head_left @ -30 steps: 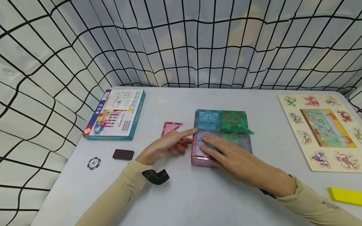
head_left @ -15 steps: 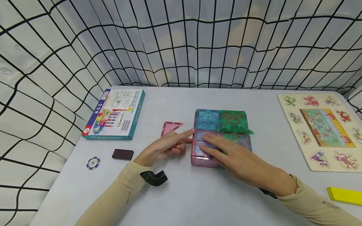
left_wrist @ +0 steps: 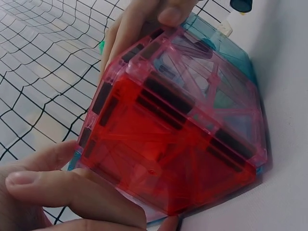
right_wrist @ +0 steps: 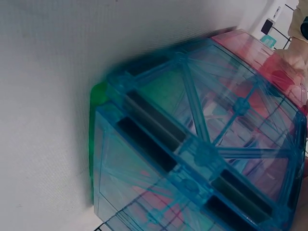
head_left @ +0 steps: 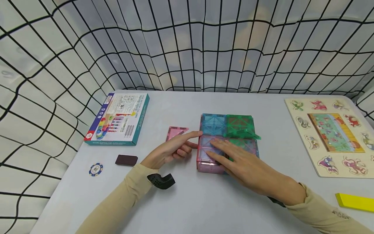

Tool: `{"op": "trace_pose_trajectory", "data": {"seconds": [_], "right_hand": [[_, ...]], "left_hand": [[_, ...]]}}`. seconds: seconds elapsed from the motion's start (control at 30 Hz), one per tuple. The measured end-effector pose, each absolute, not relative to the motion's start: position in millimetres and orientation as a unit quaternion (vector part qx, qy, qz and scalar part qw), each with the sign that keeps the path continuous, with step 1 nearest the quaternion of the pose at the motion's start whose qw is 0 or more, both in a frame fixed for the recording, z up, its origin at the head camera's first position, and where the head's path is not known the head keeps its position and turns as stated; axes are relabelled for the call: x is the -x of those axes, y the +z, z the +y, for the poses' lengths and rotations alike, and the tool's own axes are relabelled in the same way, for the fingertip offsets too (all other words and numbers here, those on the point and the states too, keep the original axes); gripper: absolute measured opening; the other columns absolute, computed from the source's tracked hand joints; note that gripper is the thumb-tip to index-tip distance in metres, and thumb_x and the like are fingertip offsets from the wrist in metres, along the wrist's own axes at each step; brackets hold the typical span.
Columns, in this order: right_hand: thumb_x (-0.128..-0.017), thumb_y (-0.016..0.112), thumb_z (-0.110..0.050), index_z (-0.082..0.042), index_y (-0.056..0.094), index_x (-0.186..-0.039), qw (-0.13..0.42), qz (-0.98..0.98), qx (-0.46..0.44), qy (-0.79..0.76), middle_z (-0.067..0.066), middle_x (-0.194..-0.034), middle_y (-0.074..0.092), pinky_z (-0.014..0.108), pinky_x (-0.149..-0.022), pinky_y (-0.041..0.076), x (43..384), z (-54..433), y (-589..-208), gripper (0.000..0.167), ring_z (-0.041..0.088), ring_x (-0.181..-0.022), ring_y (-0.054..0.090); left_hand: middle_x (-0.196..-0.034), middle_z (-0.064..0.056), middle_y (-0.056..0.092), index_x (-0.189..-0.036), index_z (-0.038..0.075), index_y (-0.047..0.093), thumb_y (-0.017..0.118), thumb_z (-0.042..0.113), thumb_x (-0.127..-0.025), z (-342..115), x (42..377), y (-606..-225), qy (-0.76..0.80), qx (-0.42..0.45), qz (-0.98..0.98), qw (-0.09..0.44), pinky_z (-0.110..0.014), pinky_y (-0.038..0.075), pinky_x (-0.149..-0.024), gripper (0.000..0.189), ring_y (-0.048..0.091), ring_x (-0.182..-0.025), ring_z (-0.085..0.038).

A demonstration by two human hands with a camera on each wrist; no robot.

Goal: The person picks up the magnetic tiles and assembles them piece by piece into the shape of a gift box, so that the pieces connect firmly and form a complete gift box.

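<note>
A boxy block of see-through magnetic tiles stands mid-table, blue and green at the back, purple and pink at the front. On its front top my right hand rests with fingers spread nearly straight. My left hand is at its left side; the index fingertip touches the back part of that wall, while the other fingers bend loosely around nothing. In the left wrist view a red tile forms one wall. The right wrist view shows blue tiles on another. A green tile lies tilted on top.
A pink triangular tile lies behind the left hand. Further left are a teal-edged box, a dark brown block and a poker chip. At right lie an animal puzzle board and a yellow block. Black netting borders the table.
</note>
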State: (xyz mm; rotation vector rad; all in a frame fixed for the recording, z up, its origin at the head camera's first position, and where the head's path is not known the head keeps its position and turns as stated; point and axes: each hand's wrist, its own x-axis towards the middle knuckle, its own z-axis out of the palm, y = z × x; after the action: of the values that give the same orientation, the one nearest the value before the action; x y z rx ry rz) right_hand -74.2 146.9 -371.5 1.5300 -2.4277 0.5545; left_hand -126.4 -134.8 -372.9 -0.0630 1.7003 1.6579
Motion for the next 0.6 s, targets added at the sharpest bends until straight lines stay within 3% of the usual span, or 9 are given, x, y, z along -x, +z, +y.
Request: {"op": "trace_pose_trajectory", "data": {"seconds": [0.17, 0.4, 0.6], "right_hand": [[-0.116, 0.032, -0.030, -0.014, 0.040, -0.161, 0.114, -0.827, -0.518, 0.186, 0.016, -0.165, 0.038, 0.056, -0.112, 0.044, 73.7, 146.6, -372.5, 0.049, 0.037, -0.148, 0.042], [-0.116, 0.032, -0.032, -0.013, 0.040, -0.161, 0.125, -0.830, -0.515, 0.177, 0.015, -0.165, 0.038, 0.054, -0.118, 0.038, 72.5, 146.4, -373.9, 0.050, 0.037, -0.149, 0.041], [-0.116, 0.025, -0.034, -0.012, 0.040, -0.161, 0.130, -0.831, -0.514, 0.166, 0.015, -0.165, 0.038, 0.049, -0.124, 0.028, 71.5, 146.4, -374.7, 0.052, 0.036, -0.150, 0.039]], "left_hand": [[-0.058, 0.011, 0.028, -0.142, -0.008, 0.047, 0.054, 0.050, -0.102, -133.6, 127.4, -372.2, 0.651, 0.028, 0.660, 0.375, -0.017, 0.016, -0.044, 0.071, 0.023, -0.048, 0.000], [-0.058, 0.009, 0.031, -0.157, 0.009, 0.037, 0.055, 0.048, -0.103, -129.8, 128.2, -371.9, 0.660, 0.033, 0.653, 0.370, -0.015, 0.020, -0.042, 0.070, 0.025, -0.048, -0.001], [-0.058, 0.009, 0.029, -0.153, 0.002, 0.040, 0.055, 0.047, -0.103, -129.6, 128.3, -371.6, 0.664, 0.036, 0.648, 0.371, -0.015, 0.019, -0.043, 0.069, 0.024, -0.048, -0.001]]}}
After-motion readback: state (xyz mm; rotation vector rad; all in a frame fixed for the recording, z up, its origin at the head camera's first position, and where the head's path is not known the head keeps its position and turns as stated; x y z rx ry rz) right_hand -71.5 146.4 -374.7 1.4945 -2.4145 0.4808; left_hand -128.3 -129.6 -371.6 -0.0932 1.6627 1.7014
